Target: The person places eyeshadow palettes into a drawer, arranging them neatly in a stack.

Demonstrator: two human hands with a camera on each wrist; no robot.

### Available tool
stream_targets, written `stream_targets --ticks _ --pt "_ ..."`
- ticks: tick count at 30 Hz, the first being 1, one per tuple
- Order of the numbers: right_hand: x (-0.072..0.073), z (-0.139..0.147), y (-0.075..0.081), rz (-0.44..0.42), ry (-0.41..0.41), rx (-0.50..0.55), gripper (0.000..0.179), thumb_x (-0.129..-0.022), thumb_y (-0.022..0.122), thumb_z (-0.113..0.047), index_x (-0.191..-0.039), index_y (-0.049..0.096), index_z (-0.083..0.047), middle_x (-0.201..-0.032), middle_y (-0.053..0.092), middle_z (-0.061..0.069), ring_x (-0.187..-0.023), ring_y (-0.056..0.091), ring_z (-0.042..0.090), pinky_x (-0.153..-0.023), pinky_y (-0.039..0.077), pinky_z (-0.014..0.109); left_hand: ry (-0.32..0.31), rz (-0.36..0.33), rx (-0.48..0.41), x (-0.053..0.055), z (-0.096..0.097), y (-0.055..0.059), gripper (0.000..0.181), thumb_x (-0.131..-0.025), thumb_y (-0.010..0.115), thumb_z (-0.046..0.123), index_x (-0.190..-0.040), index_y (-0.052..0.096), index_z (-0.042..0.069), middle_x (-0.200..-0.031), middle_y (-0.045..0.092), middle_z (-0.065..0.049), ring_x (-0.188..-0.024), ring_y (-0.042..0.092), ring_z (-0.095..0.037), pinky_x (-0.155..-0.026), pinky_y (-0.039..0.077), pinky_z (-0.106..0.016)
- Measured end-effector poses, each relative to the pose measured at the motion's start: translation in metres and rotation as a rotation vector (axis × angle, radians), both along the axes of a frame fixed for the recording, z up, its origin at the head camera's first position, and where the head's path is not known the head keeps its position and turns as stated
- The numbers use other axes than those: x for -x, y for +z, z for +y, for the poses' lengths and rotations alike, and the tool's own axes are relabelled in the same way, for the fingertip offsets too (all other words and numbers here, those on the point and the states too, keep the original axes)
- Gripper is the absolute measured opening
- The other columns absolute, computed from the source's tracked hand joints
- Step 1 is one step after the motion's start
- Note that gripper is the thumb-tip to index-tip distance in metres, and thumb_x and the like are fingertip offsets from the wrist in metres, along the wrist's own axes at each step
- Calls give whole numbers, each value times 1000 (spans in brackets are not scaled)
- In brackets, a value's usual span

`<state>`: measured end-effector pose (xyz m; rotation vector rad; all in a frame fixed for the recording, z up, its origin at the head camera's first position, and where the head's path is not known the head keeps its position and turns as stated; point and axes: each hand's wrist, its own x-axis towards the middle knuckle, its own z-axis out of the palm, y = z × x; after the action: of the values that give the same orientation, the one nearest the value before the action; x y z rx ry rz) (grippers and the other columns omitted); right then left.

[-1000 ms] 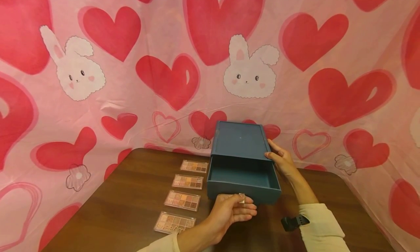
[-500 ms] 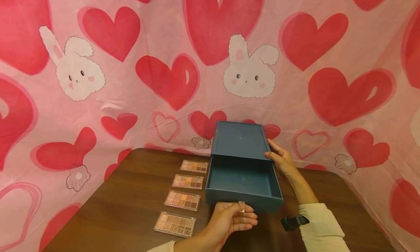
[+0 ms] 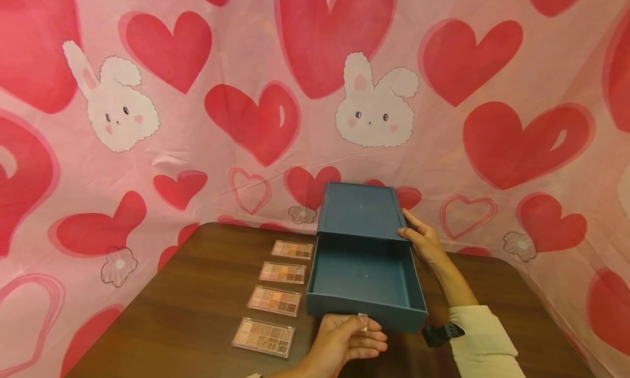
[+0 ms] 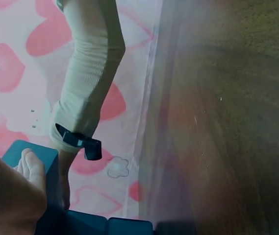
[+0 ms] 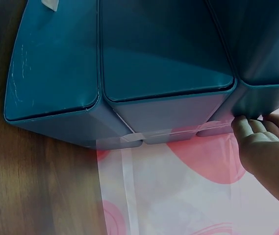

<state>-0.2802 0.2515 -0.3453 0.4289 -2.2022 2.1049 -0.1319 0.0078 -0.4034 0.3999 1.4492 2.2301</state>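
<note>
A blue-green drawer unit [image 3: 361, 211] stands on the table with its top drawer [image 3: 364, 268] pulled well out. Nothing lies on the visible drawer floor. My left hand [image 3: 339, 342] is at the drawer's front, palm up, pinching a small white pull tab [image 3: 363, 322] between thumb and index finger; the other fingers extend below the drawer. The right hand [image 3: 424, 241] steadies the unit's right side, thumb by the top edge, fingers stretched along the wall. In the right wrist view its fingertips [image 5: 247, 125] press against the side, above two closed lower drawers [image 5: 164, 54].
Left of the unit, several eyeshadow palettes [image 3: 263, 337] with clear lids lie in a column on the brown wooden table [image 3: 162, 307]. A pink cloth [image 3: 305, 164] with hearts and rabbits hangs behind. On the right wrist sits a black band [image 3: 438, 334].
The left hand has drawn the top drawer farther out toward me by its tab, showing more of the inside. The right hand and the palettes have stayed in place.
</note>
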Motion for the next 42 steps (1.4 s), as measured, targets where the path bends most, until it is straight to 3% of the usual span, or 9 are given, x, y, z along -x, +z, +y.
stream_targets --ticks 15,19,22,25,28,32,38,40,42 --pt "2 0 -1 1 14 38 74 -94 50 -3 -159 15 4 -169 10 23 -112 48 -16 -95 45 4 22 -31 24 -6 0 -2 48 -102 53 22 -118 61 -22 -108 76 -24 -81 76 -6 -79 61 -24" --pt "3 -1 -2 -4 9 34 74 -94 50 -5 -160 16 2 -170 11 22 -113 48 -15 -95 45 4 2 30 41 -4 -1 -3 52 -103 54 25 -119 60 -23 -109 74 -28 -80 75 -5 -76 61 -22" --pt "4 0 -2 -6 10 33 75 -94 51 -6 -160 16 2 -170 10 22 -115 47 -13 -95 45 4 -50 106 90 -1 -6 -4 58 -106 48 32 -120 60 -23 -111 68 -41 -90 77 -36 -74 60 -21" --pt "5 0 -2 -1 14 27 74 -94 51 -6 -160 16 2 -170 9 23 -116 47 -12 -94 46 5 -114 200 176 0 -13 -5 65 -109 40 39 -118 63 -21 -109 63 -48 -100 65 -60 -75 62 -25" --pt "4 0 -2 7 7 20 74 -94 51 -6 -160 17 2 -170 10 23 -115 48 -13 -94 46 4 -155 282 258 1 -20 -5 64 -109 40 40 -110 69 -17 -102 66 -45 -86 75 -43 -72 62 -25" --pt "3 1 -2 5 -7 11 73 -95 50 -6 -159 18 2 -170 11 21 -117 45 -12 -94 45 3 -99 489 268 0 -26 -3 46 -107 51 25 -93 73 -13 -86 70 -37 -66 68 4 -59 58 -21" --pt "3 1 -5 7 9 9 72 -96 49 -6 -160 16 3 -170 10 20 -120 44 -12 -96 44 3 272 1143 84 3 -30 7 17 -84 59 -12 -72 67 -3 -54 64 -14 -39 49 1 -38 41 -10" --pt "3 1 -4 9 13 10 72 -96 49 -7 -160 16 2 -170 10 20 -117 46 -13 -95 45 4 374 1256 20 6 -35 14 17 -77 58 -15 -72 65 -1 -52 61 -11 -37 45 -5 -38 38 -7" --pt "3 2 -4 11 13 11 72 -96 49 -7 -160 16 2 -170 10 21 -115 47 -15 -95 45 4 439 1283 -33 11 -42 24 17 -76 54 -17 -73 63 -3 -54 61 -12 -38 47 -8 -40 41 -9"
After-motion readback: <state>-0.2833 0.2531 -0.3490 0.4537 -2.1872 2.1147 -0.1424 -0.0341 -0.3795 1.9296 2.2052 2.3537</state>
